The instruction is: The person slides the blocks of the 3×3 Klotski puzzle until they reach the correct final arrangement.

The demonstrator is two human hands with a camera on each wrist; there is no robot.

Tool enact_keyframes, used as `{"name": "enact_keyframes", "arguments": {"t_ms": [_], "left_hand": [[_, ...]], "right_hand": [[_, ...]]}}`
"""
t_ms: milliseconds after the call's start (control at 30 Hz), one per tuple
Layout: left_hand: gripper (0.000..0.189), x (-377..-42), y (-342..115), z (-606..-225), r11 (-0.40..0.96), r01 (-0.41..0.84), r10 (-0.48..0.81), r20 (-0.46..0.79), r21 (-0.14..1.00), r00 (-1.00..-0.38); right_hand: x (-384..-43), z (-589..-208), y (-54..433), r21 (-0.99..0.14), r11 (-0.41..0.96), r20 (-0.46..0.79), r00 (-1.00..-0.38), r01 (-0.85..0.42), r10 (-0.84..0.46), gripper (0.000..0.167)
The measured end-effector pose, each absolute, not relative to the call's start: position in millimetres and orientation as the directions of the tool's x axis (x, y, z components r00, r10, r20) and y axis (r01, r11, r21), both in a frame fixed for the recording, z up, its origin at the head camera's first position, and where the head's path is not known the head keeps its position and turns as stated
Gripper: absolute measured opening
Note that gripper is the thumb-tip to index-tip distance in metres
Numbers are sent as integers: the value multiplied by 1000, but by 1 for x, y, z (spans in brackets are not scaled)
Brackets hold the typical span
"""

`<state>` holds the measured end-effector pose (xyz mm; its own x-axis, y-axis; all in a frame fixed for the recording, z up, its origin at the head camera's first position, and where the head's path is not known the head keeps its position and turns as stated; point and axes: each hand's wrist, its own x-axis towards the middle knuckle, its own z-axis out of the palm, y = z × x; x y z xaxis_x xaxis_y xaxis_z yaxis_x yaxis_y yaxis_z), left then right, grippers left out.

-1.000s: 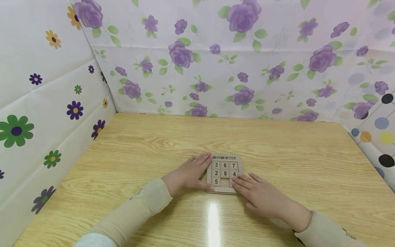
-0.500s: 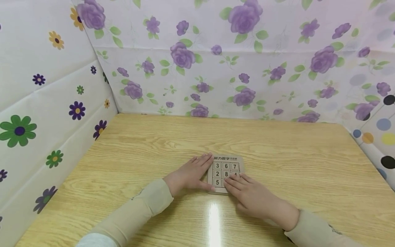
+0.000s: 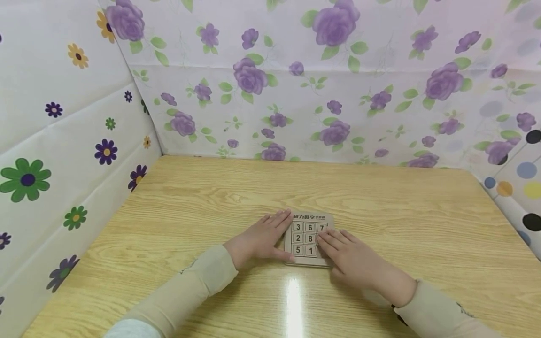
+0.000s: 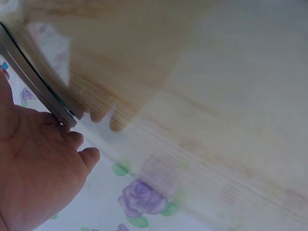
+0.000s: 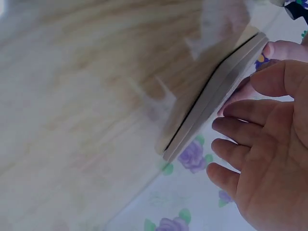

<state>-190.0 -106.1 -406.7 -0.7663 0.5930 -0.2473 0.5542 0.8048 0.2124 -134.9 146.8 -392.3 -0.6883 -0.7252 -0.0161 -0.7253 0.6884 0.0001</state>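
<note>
A flat sliding number puzzle [image 3: 308, 261] lies on the table, with dark printed characters along its top. Its tiles read 3, 6, 7 in the top row, 2 and 8 in the middle, and 5 and 1 at the bottom. My left hand [image 3: 259, 238] rests along the puzzle's left side, fingers straight at the upper corner and thumb on the lower corner. The straight fingers of my right hand [image 3: 361, 264] lie over the right column, hiding the tile beside the 8. In both wrist views the puzzle's side edge [image 4: 36, 79] shows close to the fingers.
The wood-grain table [image 3: 203, 188] stretches around the puzzle. A white cloth with purple roses [image 3: 249, 75] hangs behind it. A flower-print cloth [image 3: 76, 141] borders the left side, and a dotted cloth [image 3: 520, 197] the right.
Tile 1 has slid left into the gap beside tile 5. My right hand moved left with it, then back right and up over the right column. My left hand stays in place.
</note>
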Motion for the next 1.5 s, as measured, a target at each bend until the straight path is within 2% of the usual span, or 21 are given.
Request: {"name": "enact_keyframes", "arguments": {"t_ms": [433, 833, 1167, 1267, 1500], "left_hand": [[109, -189, -106, -405, 804, 554, 594, -240, 217, -768], [108, -189, -107, -406, 798, 562, 602, -235, 217, -763], [109, -190, -107, -407, 795, 567, 605, -231, 214, -762], [109, -189, -107, -406, 800, 560, 600, -238, 218, -764], [109, -189, -108, -405, 796, 560, 604, -241, 231, -759]], "right_hand": [[-128, -392, 151, 50, 663, 9, -663, -747, -748, 52], [-117, -394, 154, 79, 628, 18, -629, -774, -777, 54], [-121, -388, 158, 23, 607, 0, -607, -795, -795, 53], [-127, -389, 157, 46, 617, 44, -615, -786, -787, 53], [-143, -391, 154, 80, 708, 128, -698, -701, -705, 47]]}}
